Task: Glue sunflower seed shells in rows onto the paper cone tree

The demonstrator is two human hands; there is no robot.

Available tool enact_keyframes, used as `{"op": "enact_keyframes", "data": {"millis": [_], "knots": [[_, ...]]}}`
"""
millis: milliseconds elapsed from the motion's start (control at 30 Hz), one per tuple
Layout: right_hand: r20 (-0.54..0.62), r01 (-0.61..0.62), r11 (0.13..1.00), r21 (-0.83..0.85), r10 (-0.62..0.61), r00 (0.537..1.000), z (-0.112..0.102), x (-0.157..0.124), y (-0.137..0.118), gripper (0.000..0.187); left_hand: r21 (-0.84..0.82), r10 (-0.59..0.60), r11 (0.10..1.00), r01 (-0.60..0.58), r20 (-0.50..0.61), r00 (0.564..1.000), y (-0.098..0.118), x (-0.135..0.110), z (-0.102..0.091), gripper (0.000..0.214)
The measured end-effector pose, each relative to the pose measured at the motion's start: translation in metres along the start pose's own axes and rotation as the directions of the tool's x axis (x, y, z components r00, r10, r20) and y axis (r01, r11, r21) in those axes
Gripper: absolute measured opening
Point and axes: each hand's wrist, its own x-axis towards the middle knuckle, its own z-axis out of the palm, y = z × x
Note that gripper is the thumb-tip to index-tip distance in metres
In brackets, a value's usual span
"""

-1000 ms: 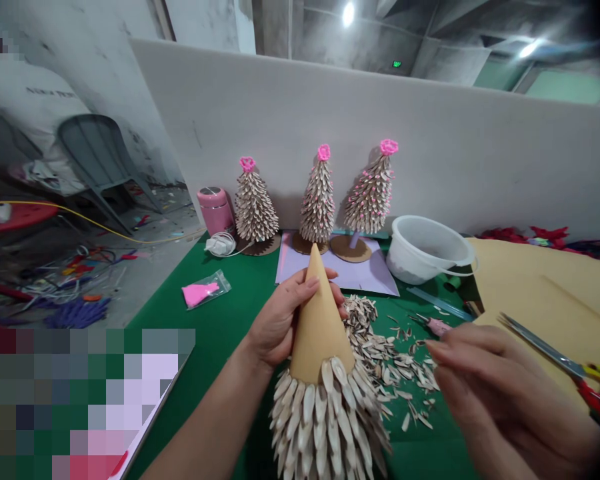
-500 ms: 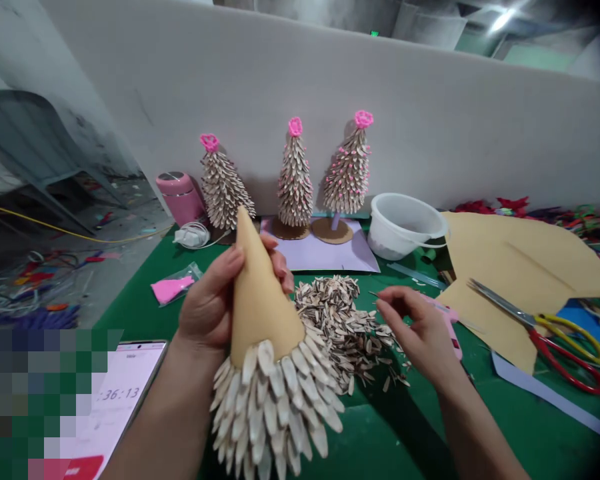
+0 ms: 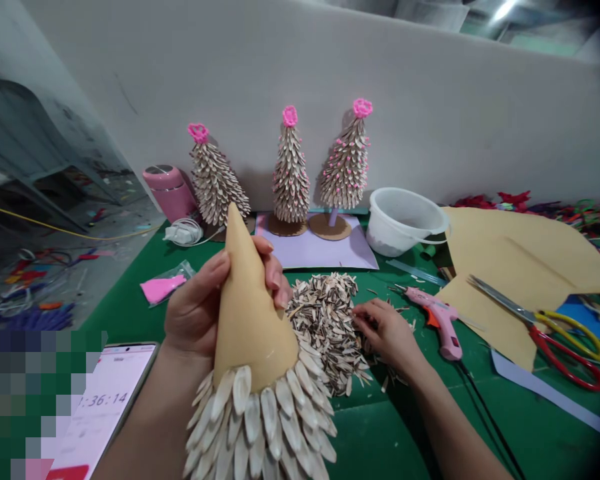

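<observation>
A tan paper cone, tip up, is wrapped by the fingers of my left hand. Rows of overlapping sunflower seed shells cover its lower part; the upper part is bare and smooth. Behind and to the right of the cone lies a heap of loose sunflower seed shells. My right hand reaches into the right side of this heap with thumb and fingers drawn together. What is between those fingertips is too small to make out. A pink glue gun lies to the right of that hand.
Shell-covered trees with pink tops stand at the back by a white tub. Scissors and tan paper lie right. Left are a phone, a pink bag, a white cable and a pink cup.
My right hand has moved left and down from in front of the glue gun to the shell heap, uncovering the gun. The cone, in my left hand, appears slightly further left and lower.
</observation>
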Motion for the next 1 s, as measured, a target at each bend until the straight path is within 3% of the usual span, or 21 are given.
{"op": "enact_keyframes", "data": {"millis": [267,667,1000], "knots": [[0.029,0.037,0.998,-0.057,-0.036,0.999,0.004,0.004,-0.005,0.013,-0.004,-0.013,1.000,0.013,0.014,1.000,0.000,-0.002,-0.002,0.025],[0.120,0.071,0.997,-0.015,-0.069,0.990,0.006,-0.002,-0.023,0.011,0.000,-0.035,0.999,0.035,-0.001,0.999,-0.002,-0.001,-0.002,0.025],[0.090,0.023,0.999,0.039,-0.026,0.996,0.005,-0.005,-0.023,0.013,-0.005,-0.038,0.999,0.037,-0.017,0.999,-0.003,-0.001,-0.004,0.025]]}}
